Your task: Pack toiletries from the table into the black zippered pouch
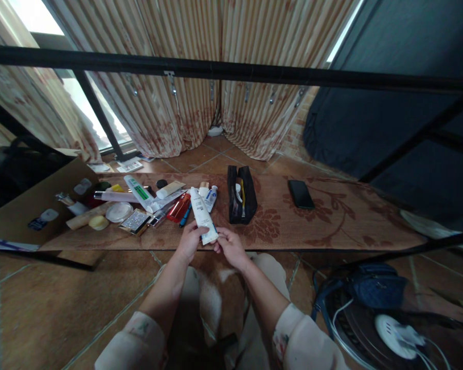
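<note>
A white squeeze tube [202, 213] with small dark print is held between both hands over the table's near edge, its cap end pointing away from me. My left hand [191, 241] grips its left side, thumb on the front. My right hand [230, 246] pinches the flat lower right end; some of those fingers are hidden behind it. Just beyond lie a smaller white and blue tube [211, 197], a red-orange bottle [178, 207] and a blue pen [185, 217]. To the right, a black zip pouch [242, 198] stands unzipped with a few items inside.
Cosmetics crowd the table's left side, among them a green-striped tube [138, 192], a glittery compact [135, 221] and a round jar [119, 211]. A cardboard box [34, 200] stands far left. A phone [301, 194] lies right. A black bar [231, 70] crosses above.
</note>
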Demonstrator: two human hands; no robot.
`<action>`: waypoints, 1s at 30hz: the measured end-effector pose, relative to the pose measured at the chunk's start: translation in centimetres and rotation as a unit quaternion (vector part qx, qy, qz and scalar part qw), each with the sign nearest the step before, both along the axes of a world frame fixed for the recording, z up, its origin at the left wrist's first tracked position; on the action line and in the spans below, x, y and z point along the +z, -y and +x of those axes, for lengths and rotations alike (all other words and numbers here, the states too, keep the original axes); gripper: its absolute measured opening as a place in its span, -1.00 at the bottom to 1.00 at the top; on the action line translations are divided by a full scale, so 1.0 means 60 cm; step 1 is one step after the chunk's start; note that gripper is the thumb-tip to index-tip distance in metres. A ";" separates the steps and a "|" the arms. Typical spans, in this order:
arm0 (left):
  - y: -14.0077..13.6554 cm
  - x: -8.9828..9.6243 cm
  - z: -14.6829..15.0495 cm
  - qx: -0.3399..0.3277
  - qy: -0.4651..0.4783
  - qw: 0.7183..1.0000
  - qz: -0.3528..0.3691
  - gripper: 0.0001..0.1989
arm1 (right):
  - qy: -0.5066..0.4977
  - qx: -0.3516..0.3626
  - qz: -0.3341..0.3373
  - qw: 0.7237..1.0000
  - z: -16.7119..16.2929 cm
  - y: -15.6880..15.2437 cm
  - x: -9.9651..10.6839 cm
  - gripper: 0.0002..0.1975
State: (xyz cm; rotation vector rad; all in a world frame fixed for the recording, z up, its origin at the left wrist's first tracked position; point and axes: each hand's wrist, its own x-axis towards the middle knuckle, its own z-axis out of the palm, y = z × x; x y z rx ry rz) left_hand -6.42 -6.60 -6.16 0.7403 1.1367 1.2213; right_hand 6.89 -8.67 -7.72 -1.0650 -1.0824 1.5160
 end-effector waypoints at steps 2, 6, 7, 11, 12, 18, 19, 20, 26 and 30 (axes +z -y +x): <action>0.000 0.000 0.000 0.002 0.001 1.000 -0.001 -0.72 | 0.000 0.000 0.001 1.000 0.000 -0.001 -0.001 -0.69; 0.001 0.004 0.002 0.006 0.004 1.000 0.000 -0.71 | 0.000 -0.006 0.002 1.000 -0.001 -0.002 -0.004 -0.68; 0.001 0.006 0.002 0.007 0.004 1.000 0.000 -0.71 | 0.001 -0.008 0.001 1.000 -0.001 -0.001 -0.004 -0.67; 0.002 0.010 0.003 0.001 0.005 1.000 0.000 -0.71 | 0.006 -0.013 -0.003 1.000 0.000 -0.001 -0.003 -0.68; 0.002 0.010 0.002 -0.002 0.005 1.000 0.001 -0.72 | 0.008 -0.014 -0.004 1.000 0.000 -0.001 -0.002 -0.68; 0.001 0.005 -0.001 -0.032 0.010 0.999 0.008 -0.73 | 0.027 -0.016 -0.006 0.999 0.000 0.000 0.003 -0.66; 0.001 0.005 -0.001 -0.038 0.012 0.999 0.010 -0.73 | 0.031 -0.016 -0.006 0.999 0.000 0.000 0.004 -0.66; 0.001 0.004 -0.001 -0.043 0.014 0.999 0.012 -0.73 | 0.034 -0.016 -0.005 0.999 0.000 0.001 0.005 -0.67; 0.003 0.006 0.000 -0.063 0.024 0.998 0.018 -0.72 | 0.043 -0.020 0.000 0.999 -0.001 0.003 0.009 -0.68; 0.004 0.008 0.000 -0.072 0.029 0.997 0.021 -0.71 | 0.040 -0.018 0.002 0.999 -0.002 0.004 0.008 -0.69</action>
